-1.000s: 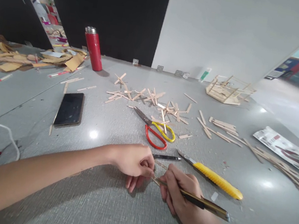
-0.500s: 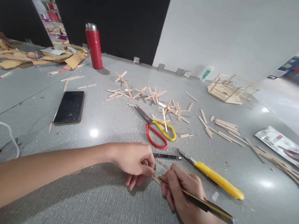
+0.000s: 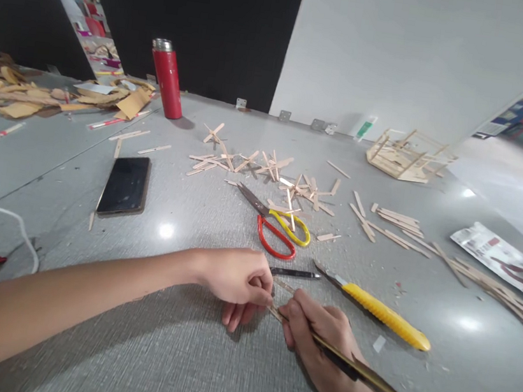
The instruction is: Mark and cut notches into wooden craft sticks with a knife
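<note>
My left hand [image 3: 243,283] is closed, pinching a small wooden stick [image 3: 275,313] whose end shows between the two hands. My right hand [image 3: 322,342] grips a gold and black pen [image 3: 358,371] with a clip, its rear end pointing down to the right. The pen's tip sits at the stick, partly hidden by my fingers. Just beyond the hands lies a dark pen-like tool [image 3: 295,273]. A yellow-handled cutter knife [image 3: 385,315] rests beside my right hand, and scissors [image 3: 281,227] with one red and one yellow handle lie further forward.
Loose wooden sticks [image 3: 295,191] are scattered across the middle, with longer strips [image 3: 494,291] at right. A wooden frame model [image 3: 402,169], a red flask [image 3: 167,84], a phone [image 3: 124,185], a white packet [image 3: 506,263] and cardboard scraps [image 3: 29,94] stand or lie around.
The rear end of the pen has dipped and swung slightly left as my right hand tilts. My left hand keeps its pinch on the stick. The view has shifted a little.
</note>
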{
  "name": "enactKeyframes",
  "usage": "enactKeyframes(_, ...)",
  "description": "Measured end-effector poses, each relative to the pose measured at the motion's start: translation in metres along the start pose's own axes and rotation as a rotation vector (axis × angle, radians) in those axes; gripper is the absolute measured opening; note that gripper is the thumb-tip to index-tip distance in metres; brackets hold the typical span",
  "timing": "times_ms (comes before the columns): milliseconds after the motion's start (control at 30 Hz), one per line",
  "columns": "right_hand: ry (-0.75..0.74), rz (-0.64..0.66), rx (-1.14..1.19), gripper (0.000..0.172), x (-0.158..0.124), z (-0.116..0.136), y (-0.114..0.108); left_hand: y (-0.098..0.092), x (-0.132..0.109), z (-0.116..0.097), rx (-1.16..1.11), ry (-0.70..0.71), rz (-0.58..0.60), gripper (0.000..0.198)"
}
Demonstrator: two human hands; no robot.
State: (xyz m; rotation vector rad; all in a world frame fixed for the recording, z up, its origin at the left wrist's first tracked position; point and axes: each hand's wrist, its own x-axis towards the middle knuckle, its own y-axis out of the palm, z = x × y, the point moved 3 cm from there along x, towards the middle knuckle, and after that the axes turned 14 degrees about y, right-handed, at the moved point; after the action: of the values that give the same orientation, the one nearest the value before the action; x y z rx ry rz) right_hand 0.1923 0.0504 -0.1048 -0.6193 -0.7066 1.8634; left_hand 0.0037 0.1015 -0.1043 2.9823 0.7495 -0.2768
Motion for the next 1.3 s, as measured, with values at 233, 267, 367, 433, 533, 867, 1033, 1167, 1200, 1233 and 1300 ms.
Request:
enactKeyframes(233, -0.078, 0.0, -0.057, 0.035, 0.002, 0.005, -0.001, 0.0, 0.0, 0.0, -0.034, 0.014, -0.001, 0.03)
enactKeyframes(267, -0.083, 0.005, -0.061, 0.034, 0.003, 0.006, -0.001, 0.0, 0.0, 0.001, -0.039, 0.016, -0.002, 0.031)
enactKeyframes(367, -0.091, 0.014, -0.067, 0.033, 0.003, 0.008, -0.002, -0.001, 0.0, 0.002, -0.054, 0.021, -0.003, 0.035)
enactKeyframes(433, -0.093, 0.019, -0.069, 0.032, 0.003, 0.008, -0.002, -0.001, 0.0, 0.003, -0.063, 0.021, -0.001, 0.036)
enactKeyframes(533, -0.085, 0.022, -0.054, 0.032, 0.004, 0.009, -0.001, 0.0, 0.0, 0.003, -0.067, 0.025, -0.002, 0.037)
enactKeyframes(867, 0.054, -0.039, 0.235, 0.052, 0.002, 0.008, -0.008, 0.0, 0.002, 0.005, -0.065, 0.006, 0.004, 0.038)
enactKeyframes(1033, 0.104, -0.366, 0.352, 0.047, -0.003, -0.003, -0.021, 0.003, -0.001, -0.004, -0.009, -0.004, -0.004, 0.035)
enactKeyframes(1167, 0.19, -0.452, 0.273, 0.045, -0.008, 0.006, -0.05, 0.013, -0.012, -0.043, 0.137, 0.118, -0.134, 0.03)
enactKeyframes(1200, 0.242, -0.39, 0.279, 0.047, -0.009, 0.012, -0.057, 0.015, -0.017, -0.055, 0.201, 0.181, -0.203, 0.027)
enactKeyframes(1233, 0.294, -0.307, 0.32, 0.048, -0.011, 0.02, -0.064, 0.017, -0.022, -0.067, 0.308, 0.276, -0.286, 0.025)
enactKeyframes(1300, 0.394, -0.094, 0.458, 0.051, -0.017, 0.039, -0.075, 0.024, -0.036, -0.094, 0.767, 0.655, -0.459, 0.021)
